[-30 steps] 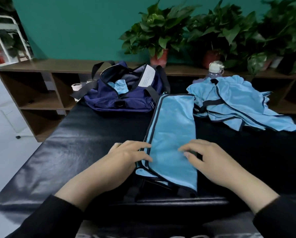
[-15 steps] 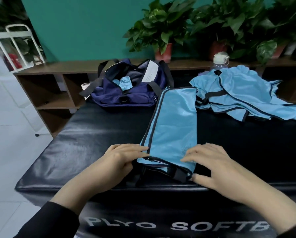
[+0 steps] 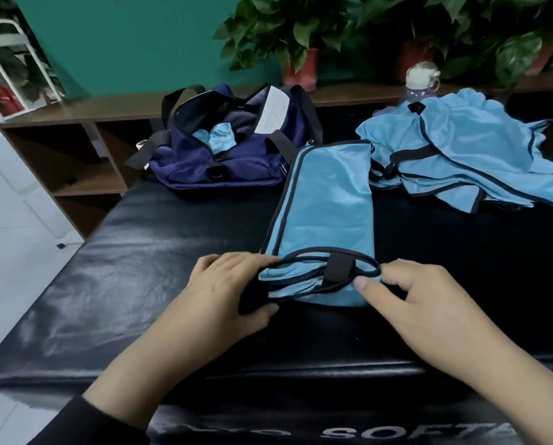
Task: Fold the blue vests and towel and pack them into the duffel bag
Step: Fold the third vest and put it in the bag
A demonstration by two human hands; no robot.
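Note:
A light blue vest (image 3: pixel 326 213) with dark trim lies folded into a long strip on the black padded table (image 3: pixel 140 268). Its near end is turned up and over. My left hand (image 3: pixel 227 290) grips that end at its left corner, thumb underneath. My right hand (image 3: pixel 429 303) pinches the right corner, thumb on the fabric beside the black strap loop. A navy duffel bag (image 3: pixel 223 155) stands open at the back left with blue cloth inside. A heap of unfolded blue vests (image 3: pixel 467 155) lies at the back right.
A clear bottle with a white cap (image 3: pixel 421 81) stands behind the heap. A low wooden shelf (image 3: pixel 76 149) with potted plants (image 3: pixel 297 36) runs along the green wall. A white metal rack (image 3: pixel 8 59) stands at the far left on the pale floor.
Both hands went from resting flat on the strip to grasping its near end, which is now lifted and folded back away from me. The camera has tilted down.

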